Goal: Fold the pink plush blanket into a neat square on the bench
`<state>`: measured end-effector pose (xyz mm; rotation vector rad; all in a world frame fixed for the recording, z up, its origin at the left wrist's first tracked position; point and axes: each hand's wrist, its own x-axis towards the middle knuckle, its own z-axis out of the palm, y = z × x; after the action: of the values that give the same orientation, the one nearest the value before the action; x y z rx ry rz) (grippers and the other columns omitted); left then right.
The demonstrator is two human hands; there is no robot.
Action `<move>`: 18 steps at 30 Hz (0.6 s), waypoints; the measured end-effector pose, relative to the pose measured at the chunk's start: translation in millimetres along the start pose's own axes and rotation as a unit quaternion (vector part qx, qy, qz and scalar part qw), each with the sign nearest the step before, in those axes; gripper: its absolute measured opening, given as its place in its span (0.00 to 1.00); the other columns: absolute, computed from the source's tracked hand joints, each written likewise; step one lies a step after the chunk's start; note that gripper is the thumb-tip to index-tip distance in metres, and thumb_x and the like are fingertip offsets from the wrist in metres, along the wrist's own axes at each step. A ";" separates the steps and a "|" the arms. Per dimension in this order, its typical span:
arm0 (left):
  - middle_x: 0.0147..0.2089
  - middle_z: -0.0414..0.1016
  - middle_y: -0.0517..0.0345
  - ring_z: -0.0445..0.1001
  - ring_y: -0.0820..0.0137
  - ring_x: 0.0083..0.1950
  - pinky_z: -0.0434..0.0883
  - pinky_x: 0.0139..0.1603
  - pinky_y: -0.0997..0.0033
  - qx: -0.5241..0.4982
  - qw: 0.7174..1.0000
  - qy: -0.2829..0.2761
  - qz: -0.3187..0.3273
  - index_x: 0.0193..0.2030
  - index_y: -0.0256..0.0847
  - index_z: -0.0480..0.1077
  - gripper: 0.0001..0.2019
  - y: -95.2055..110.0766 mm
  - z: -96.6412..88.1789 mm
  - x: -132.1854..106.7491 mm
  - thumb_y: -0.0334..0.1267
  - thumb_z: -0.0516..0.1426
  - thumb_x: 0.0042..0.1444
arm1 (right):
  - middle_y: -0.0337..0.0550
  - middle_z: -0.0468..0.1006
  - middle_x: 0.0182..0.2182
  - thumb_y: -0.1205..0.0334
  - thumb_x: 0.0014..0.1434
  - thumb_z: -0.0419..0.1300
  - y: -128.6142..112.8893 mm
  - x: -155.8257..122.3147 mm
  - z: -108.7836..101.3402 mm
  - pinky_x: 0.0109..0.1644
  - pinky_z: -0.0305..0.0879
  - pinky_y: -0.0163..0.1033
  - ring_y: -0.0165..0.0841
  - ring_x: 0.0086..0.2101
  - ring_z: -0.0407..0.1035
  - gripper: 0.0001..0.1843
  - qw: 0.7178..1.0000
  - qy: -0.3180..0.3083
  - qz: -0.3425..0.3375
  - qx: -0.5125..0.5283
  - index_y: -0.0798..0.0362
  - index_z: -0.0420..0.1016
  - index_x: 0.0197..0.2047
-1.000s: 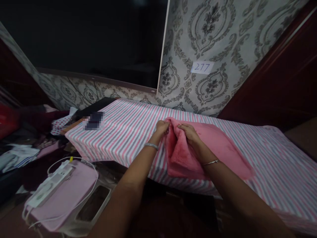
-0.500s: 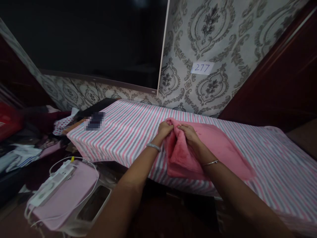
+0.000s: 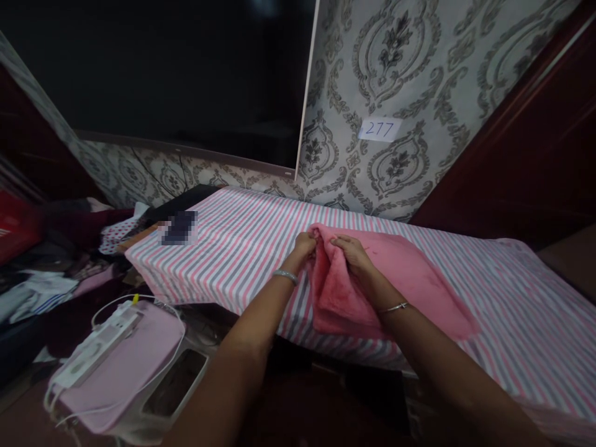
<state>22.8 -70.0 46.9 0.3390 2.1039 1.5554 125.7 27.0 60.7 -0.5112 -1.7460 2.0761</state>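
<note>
A pink plush cushion cover (image 3: 410, 273) lies on a striped cloth (image 3: 242, 236), its left end lifted and folded so that a darker pink inside shows. My left hand (image 3: 305, 244), with a grey bangle at the wrist, is closed on the edge of that raised end. Close beside it, my right hand (image 3: 351, 253) pinches the same end with thumb and fingers; a thin silver bracelet circles that wrist. Some of the left fingertips are hidden by the fabric. The rest of the cover lies flat toward the right.
A large dark television (image 3: 177, 74) hangs above the cloth-covered surface. At lower left, a white power strip (image 3: 97, 351) with cables rests on a pink lid (image 3: 139, 366). Piled clothes (image 3: 51, 285) lie at far left. A paper marked 277 (image 3: 380, 129) is on the wall.
My left hand has shifted slightly left and down, and the gap between the two hands is a little wider. The opening in the fabric has spread slightly.
</note>
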 end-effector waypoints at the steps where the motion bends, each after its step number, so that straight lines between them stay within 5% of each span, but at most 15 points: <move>1: 0.15 0.63 0.64 0.66 0.73 0.18 0.64 0.25 0.74 -0.003 1.000 -0.002 -0.003 0.31 0.37 0.73 0.11 -1.2 -0.5 0.5 0.39 0.60 0.63 | 0.38 0.77 0.23 0.54 0.33 0.70 0.7 -0.2 0.1 0.37 0.69 0.39 0.34 0.28 0.70 0.16 1.000 -0.001 0.001 0.001 0.51 0.76 0.26; 11: 0.13 0.61 0.64 0.63 0.74 0.16 0.62 0.22 0.76 -0.016 1.000 -0.013 -0.006 0.32 0.35 0.73 0.12 -4.3 -2.4 0.3 0.38 0.56 0.66 | 0.39 0.80 0.28 0.54 0.36 0.70 10.4 -2.3 5.2 0.39 0.69 0.38 0.34 0.31 0.72 0.17 0.999 -0.034 -0.019 -0.024 0.53 0.80 0.31; 18: 0.21 0.70 0.66 0.67 0.76 0.19 0.64 0.24 0.78 -0.036 0.998 -0.042 0.038 0.45 0.38 0.71 0.07 -27.0 -16.7 -46.9 0.38 0.58 0.63 | 0.38 0.80 0.28 0.54 0.36 0.70 15.9 1.8 1.1 0.39 0.68 0.37 0.33 0.30 0.71 0.18 0.999 -0.033 -0.022 -0.028 0.53 0.80 0.32</move>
<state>56.1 -114.6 36.5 0.4567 1.9866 1.6267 122.7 24.4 45.2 -0.4224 -1.8403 2.0405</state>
